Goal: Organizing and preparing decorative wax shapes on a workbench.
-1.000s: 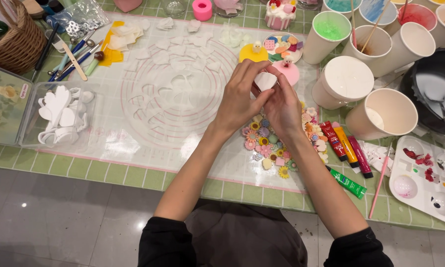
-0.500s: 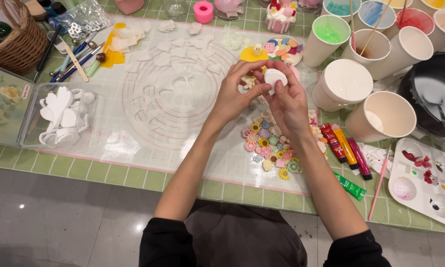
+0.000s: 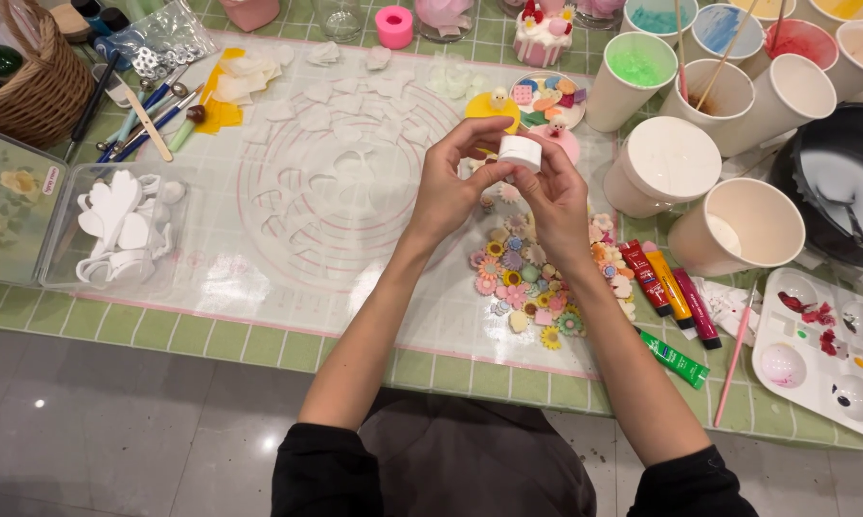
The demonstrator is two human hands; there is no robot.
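We held the small white round piece (image 3: 520, 152) up over the silicone mat (image 3: 288, 258), left hand (image 3: 448, 190) and right hand (image 3: 553, 194) both pinching its rim with fingertips, probably keeping its faces clean; loose flower charms (image 3: 532, 278) lay below.

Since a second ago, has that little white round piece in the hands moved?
Yes. The white round piece has risen away from the person, from beside the flower pile up towards the yellow disc.

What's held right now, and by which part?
A small white round piece, pinched at its rim between the fingertips of the left hand and the right hand, above the silicone mat.
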